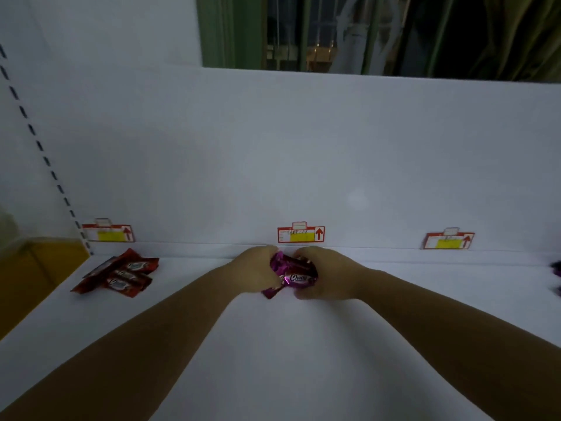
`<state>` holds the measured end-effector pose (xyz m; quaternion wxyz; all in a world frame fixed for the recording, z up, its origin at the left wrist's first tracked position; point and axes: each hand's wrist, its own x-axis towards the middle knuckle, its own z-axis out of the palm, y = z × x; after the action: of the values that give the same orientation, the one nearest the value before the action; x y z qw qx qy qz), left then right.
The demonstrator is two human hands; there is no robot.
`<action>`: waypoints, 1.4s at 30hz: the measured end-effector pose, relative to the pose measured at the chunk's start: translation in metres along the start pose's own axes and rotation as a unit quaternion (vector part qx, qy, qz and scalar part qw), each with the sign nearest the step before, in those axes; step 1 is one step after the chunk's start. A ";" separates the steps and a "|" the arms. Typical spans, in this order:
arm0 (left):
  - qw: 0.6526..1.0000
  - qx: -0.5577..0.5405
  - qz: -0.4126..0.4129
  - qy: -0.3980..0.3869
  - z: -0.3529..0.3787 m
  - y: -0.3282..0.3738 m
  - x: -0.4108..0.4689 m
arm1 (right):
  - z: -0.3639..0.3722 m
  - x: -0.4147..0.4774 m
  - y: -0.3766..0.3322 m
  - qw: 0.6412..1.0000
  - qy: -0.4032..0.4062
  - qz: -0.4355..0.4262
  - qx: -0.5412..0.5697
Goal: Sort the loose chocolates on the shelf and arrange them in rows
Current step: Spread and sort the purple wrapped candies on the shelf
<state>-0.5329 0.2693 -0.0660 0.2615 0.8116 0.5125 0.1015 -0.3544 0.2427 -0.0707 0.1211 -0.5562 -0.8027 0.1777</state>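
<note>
A bunch of purple-wrapped chocolates point(293, 276) sits at the back middle of the white shelf point(288, 344), pressed between both hands. My left hand point(258, 270) grips the bunch from the left and my right hand point(324, 275) from the right, fingers curled around the wrappers. A pile of red-wrapped chocolates point(121, 273) lies at the back left of the shelf, apart from my hands. More purple wrappers point(557, 275) peek in at the right edge, mostly cut off.
Three red-and-yellow price tags point(301, 234) hang along the shelf's back wall. A yellow box point(33, 268) stands beyond the shelf's left edge. A slotted upright point(45, 159) runs up the left side. A dark window is above.
</note>
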 end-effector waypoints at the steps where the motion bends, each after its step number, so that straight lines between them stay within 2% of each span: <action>1: 1.000 0.001 0.011 -0.013 -0.003 -0.003 -0.001 | -0.001 -0.003 -0.002 1.000 -0.007 -0.010 -0.014; 3: 0.999 0.027 0.032 -0.021 -0.007 -0.008 -0.004 | -0.001 -0.011 -0.004 0.998 -0.012 -0.017 -0.058; 7: 0.990 0.094 0.094 0.042 -0.013 -0.005 -0.008 | 0.000 -0.033 -0.005 0.990 0.034 -0.017 -0.139; 11: 0.980 0.087 0.172 0.038 -0.012 0.019 -0.004 | 0.001 -0.063 0.003 0.977 0.037 0.070 -0.198; 14: 0.974 0.108 0.199 0.010 0.002 0.046 0.005 | 0.003 -0.090 0.010 0.967 0.027 0.130 -0.219; 19: 0.963 0.130 0.236 -0.012 0.036 0.093 0.009 | -0.011 -0.146 0.026 0.956 0.040 0.201 -0.208; 25: 0.946 0.211 0.244 -0.026 0.068 0.160 0.000 | -0.024 -0.225 0.046 0.951 0.065 0.211 -0.215; 34: 0.941 0.204 0.264 -0.047 0.167 0.327 -0.049 | -0.067 -0.407 0.103 0.943 0.103 0.231 -0.218; 42: 0.938 0.173 0.296 -0.058 0.214 0.403 -0.054 | -0.087 -0.479 0.155 0.937 0.118 0.262 -0.197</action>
<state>-0.1514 0.0167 -0.0279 0.1044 0.9637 0.2431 0.0366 -0.0196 -0.1428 -0.0554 0.0515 -0.7767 -0.6272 -0.0254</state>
